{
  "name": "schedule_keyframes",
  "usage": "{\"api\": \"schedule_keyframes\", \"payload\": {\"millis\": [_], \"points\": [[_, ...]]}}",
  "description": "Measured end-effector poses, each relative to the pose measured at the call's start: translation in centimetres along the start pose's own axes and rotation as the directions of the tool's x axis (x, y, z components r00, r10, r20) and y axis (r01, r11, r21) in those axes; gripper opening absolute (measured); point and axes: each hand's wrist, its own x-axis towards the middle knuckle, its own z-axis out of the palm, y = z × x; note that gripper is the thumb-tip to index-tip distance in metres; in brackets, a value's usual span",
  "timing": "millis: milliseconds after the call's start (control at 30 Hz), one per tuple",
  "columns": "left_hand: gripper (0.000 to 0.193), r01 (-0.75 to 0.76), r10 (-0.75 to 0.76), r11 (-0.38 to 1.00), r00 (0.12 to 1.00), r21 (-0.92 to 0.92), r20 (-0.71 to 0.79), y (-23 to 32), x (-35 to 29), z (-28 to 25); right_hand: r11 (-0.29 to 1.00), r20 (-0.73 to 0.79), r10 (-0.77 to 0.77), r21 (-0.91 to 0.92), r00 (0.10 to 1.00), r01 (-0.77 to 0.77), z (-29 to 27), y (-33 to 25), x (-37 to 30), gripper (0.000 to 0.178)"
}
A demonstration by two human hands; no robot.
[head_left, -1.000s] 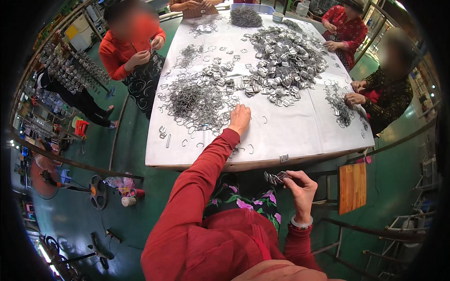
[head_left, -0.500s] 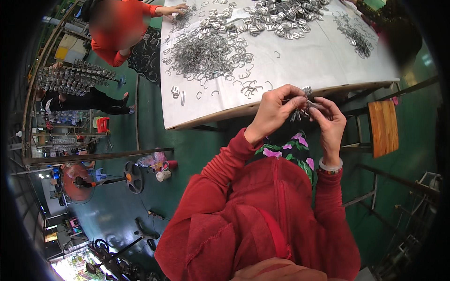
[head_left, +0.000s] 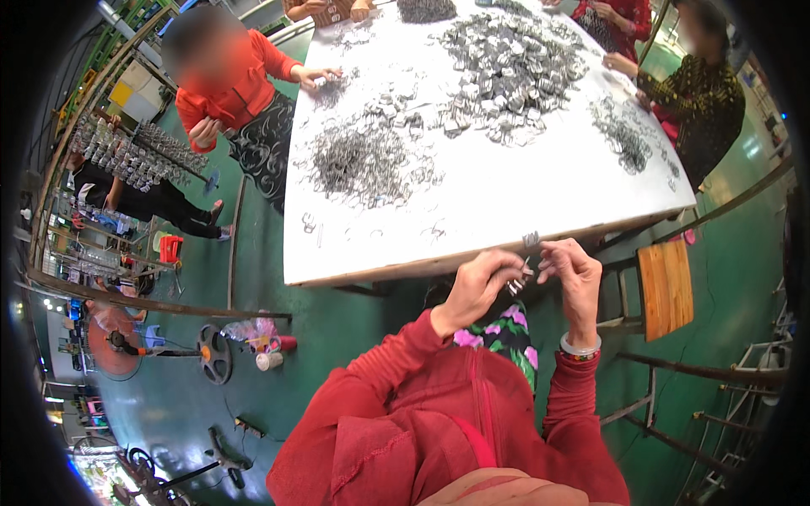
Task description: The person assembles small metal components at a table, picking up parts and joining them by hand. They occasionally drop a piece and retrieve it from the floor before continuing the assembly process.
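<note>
Just off the near edge of the table, my left hand (head_left: 479, 287) pinches small shiny metal pieces (head_left: 516, 285) between thumb and fingers. Their exact kind is too small to tell. Facing it, my right hand (head_left: 577, 274) has its fingers curled in close to those pieces; whatever its fingertips hold is hidden. A small metal buckle (head_left: 530, 239) shows at the table edge, right above both hands. Beyond lie a heap of curved wire hooks (head_left: 359, 164) on the left and a large heap of metal buckles (head_left: 506, 80) in the middle.
The white-topped table (head_left: 481, 185) spans the far side. Another wire heap (head_left: 629, 143) lies at its right. Co-workers sit around it, one in an orange-red top (head_left: 224, 84) at the left. A wooden stool (head_left: 664, 289) stands right; a fan (head_left: 114, 341) and metal rail (head_left: 160, 305) are left.
The view has tilted up, so more of the table and more co-workers show. My hands have drawn slightly apart, and the left still holds small metal pieces.
</note>
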Motion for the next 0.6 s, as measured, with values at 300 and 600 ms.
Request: {"api": "schedule_keyframes", "payload": {"millis": [300, 600], "points": [[0.014, -0.116, 0.118, 0.991, 0.993, -0.070, 0.025, -1.3, 0.3, -0.7, 0.690, 0.030, -0.161, -0.712, 0.987, 0.134, -2.4, 12.9, 23.9, 0.029], [0.016, -0.153, 0.151, 0.988, 0.987, -0.034, -0.051, -2.4, -0.5, -1.3, 0.250, 0.163, -0.117, -0.950, 0.980, 0.188, -4.1, 18.2, 28.6, 0.017]]}}
